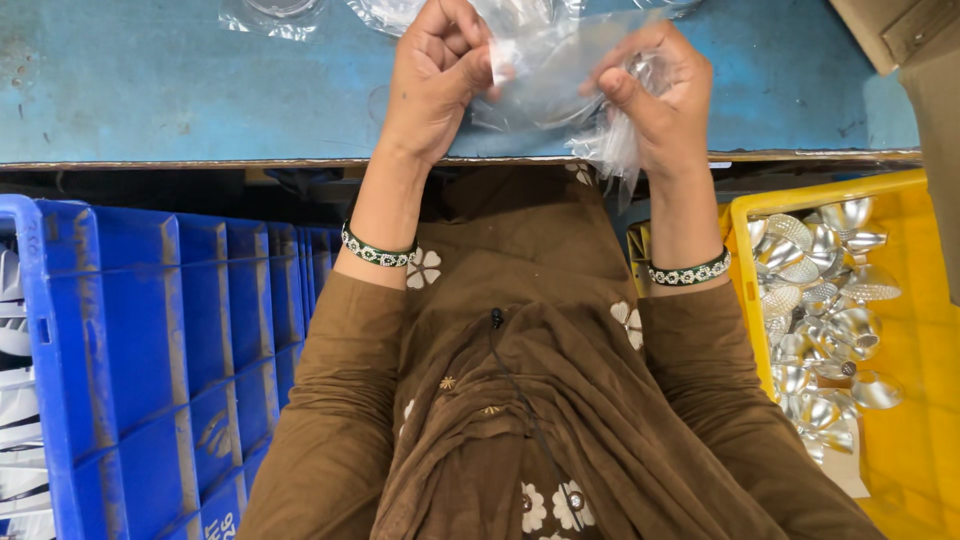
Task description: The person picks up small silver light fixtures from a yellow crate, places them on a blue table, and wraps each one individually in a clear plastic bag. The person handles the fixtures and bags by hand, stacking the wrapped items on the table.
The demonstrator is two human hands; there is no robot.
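Observation:
My left hand (435, 75) and my right hand (655, 90) are raised over the near edge of a blue table (180, 80). Between them they hold a clear plastic bag (560, 75). The left hand pinches the bag's left edge between thumb and fingers. The right hand grips its right side, and crumpled plastic hangs down below that hand. Whether anything is inside the bag I cannot tell. Both wrists wear beaded green and white bangles.
A yellow crate (910, 440) at my right holds several shiny silver cone-shaped reflectors (825, 320). A blue plastic crate (150, 360) stands at my left. More clear plastic bags (275, 15) lie at the table's far edge. A cardboard box corner (890, 30) shows top right.

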